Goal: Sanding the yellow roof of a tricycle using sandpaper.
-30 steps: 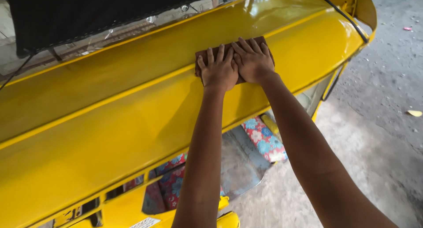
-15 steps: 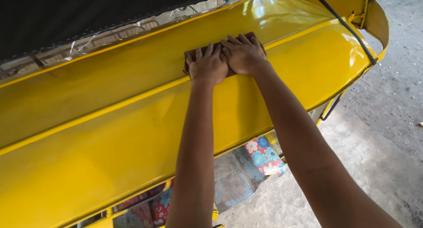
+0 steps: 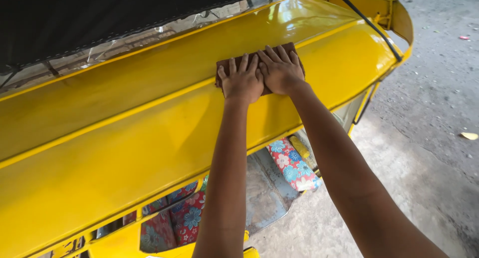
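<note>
A dark brown cloth (image 3: pixel 228 64) lies flat on the glossy yellow roof panel (image 3: pixel 149 133) of a small vehicle. My left hand (image 3: pixel 242 80) presses on the cloth's left part with fingers spread. Beside it, touching, my right hand (image 3: pixel 280 68) presses on the right part, fingers spread too. Both hands cover most of the cloth, so only its edges show. A raised ridge of the panel runs right under the hands.
A black canopy (image 3: pixel 100 13) covers the top left. Below the roof, flower-patterned seat cushions (image 3: pixel 289 163) and a grey metal floor (image 3: pixel 264 193) show. A black strap (image 3: pixel 366 21) crosses the roof's right end. Grey concrete ground (image 3: pixel 434 138) with a few leaves lies to the right.
Both hands have slid the cloth a little to the left along the yellow panel, staying pressed together on it. The view has shifted slightly.
</note>
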